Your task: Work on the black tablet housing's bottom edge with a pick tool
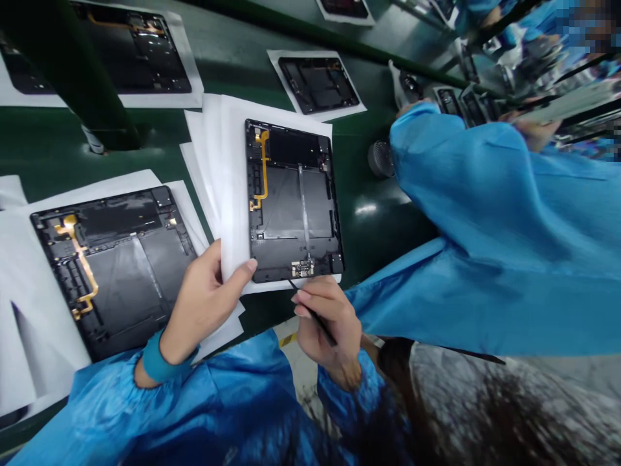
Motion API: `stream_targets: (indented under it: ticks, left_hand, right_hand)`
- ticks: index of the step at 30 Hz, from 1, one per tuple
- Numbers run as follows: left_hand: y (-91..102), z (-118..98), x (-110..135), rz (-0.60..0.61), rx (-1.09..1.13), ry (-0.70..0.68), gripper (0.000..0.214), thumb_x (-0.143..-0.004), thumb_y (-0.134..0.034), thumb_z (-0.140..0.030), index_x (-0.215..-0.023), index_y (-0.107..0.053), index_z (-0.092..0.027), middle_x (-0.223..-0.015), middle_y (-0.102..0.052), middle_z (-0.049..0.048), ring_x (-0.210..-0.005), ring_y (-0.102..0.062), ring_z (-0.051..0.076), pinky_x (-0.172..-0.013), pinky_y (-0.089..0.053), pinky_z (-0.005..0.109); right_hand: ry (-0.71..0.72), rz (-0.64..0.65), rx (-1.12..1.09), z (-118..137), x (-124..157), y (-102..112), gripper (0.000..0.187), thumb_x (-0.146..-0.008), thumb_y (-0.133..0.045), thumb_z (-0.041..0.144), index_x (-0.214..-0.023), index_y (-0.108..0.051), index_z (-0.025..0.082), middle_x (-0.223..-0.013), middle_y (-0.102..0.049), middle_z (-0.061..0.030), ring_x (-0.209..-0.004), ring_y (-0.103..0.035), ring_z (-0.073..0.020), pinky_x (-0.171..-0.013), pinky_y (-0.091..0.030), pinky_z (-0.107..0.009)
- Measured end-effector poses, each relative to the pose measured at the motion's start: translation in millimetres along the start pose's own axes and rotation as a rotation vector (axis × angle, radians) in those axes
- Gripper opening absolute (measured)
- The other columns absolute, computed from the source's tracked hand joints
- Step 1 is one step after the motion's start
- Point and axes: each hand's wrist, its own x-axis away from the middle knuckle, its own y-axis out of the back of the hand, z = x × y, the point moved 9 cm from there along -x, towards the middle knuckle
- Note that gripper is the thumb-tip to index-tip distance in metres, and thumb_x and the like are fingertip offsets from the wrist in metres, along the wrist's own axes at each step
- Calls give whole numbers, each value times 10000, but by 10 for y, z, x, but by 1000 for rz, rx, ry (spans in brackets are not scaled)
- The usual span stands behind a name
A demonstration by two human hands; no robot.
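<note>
Tablet panel [291, 220] on white paper, black pick [315, 317] at its edge

The panel lies flat on a stack of white sheets [213, 162] on the green worktop [53, 149]. A gold ribbon cable [262, 169] runs along its left side, and a small circuit board [301, 268] sits at its near edge. The right hand [326, 330] has its fingers [303, 304] closed on the thin pick, whose tip is just beside the board. The left hand [201, 304], with a blue wristband [162, 357], is at the paper's near corner, one fingertip [251, 265] touching the sheets; how firmly it grips cannot be told. Another panel [111, 272] lies on paper just left of that hand, and two more [317, 84] sit farther up the worktop. To the right, a co-worker's blue sleeve [485, 194] reaches across.
</note>
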Motion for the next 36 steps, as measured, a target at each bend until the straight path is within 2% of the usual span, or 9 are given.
stream_targets:
  ticks: [3,8,11,20,27,30,33,35,36]
  left_hand:
    - [-30,-25,-3,65,144,-22,337,-773,-578,-445,-885,-615,-129,-743,-551,-12,-676,-495,101,-583,-410,173]
    - [-26,-53,-1,75,208,-29,277,-746,-629,-380,-850,-594,-125,-688,-496,-30,-620,-438,77,-522,-367,157]
    - [-44,-36,0,97,240,-14,280,-747,-635,-379,-853,-586,-125,-684,-490,-33,-614,-430,74,-509,-366,156]
    - [-55,24,-14,100,285,11,274,-746,-647,-367,-858,-588,-124,-681,-496,-37,-604,-431,71,-508,-369,151]
    - [-43,19,-14,76,220,10,279,-738,-626,-392,-839,-601,-133,-680,-503,-35,-612,-435,80,-515,-360,160]
    - [-26,13,-7,64,174,25,340,-772,-602,-463,-854,-616,-133,-693,-523,-24,-629,-455,96,-539,-380,181]
    - [-4,15,0,39,135,31,400,-794,-593,-528,-868,-632,-136,-701,-539,-15,-650,-472,113,-568,-389,200]
    - [8,21,6,17,113,23,396,-799,-596,-535,-854,-634,-145,-701,-538,-12,-659,-467,118,-577,-377,207]
    - [12,25,10,7,105,17,389,-803,-592,-535,-845,-633,-151,-701,-536,-10,-661,-461,120,-578,-369,211]
  right_hand:
    - [-95,-57,-159,-40,-14,-12,293,-894,-571,135,-1148,-610,277,-848,-693,-19,-694,-642,-173,-624,-538,-357]
    - [-144,41,-282,-47,-215,-193,213,-898,-573,112,-1039,-631,261,-856,-708,-15,-727,-661,-157,-688,-558,-348]
    - [-168,43,-330,-80,-261,-243,220,-895,-561,89,-1024,-625,255,-827,-704,-5,-726,-666,-156,-706,-561,-352]
    - [-160,55,-331,-90,-259,-293,258,-879,-574,56,-1050,-623,243,-862,-719,-15,-757,-678,-156,-715,-553,-351]
    - [-154,119,-296,-44,-300,-311,192,-899,-586,104,-1012,-633,251,-859,-717,-11,-737,-661,-147,-688,-545,-330]
    - [-214,53,-230,-76,-337,-146,172,-893,-609,131,-1000,-670,251,-945,-731,-34,-869,-689,-170,-776,-566,-350]
    - [-380,-227,-141,-260,-312,306,103,-919,-580,196,-898,-671,239,-1073,-721,-56,-1041,-676,-203,-894,-551,-393]
    - [-522,-359,-79,-430,-241,589,145,-943,-537,264,-880,-662,225,-1080,-712,-64,-1005,-666,-200,-866,-541,-386]
    - [-597,-354,-25,-521,-212,674,171,-945,-526,296,-902,-671,219,-1066,-713,-66,-932,-657,-186,-825,-532,-370]
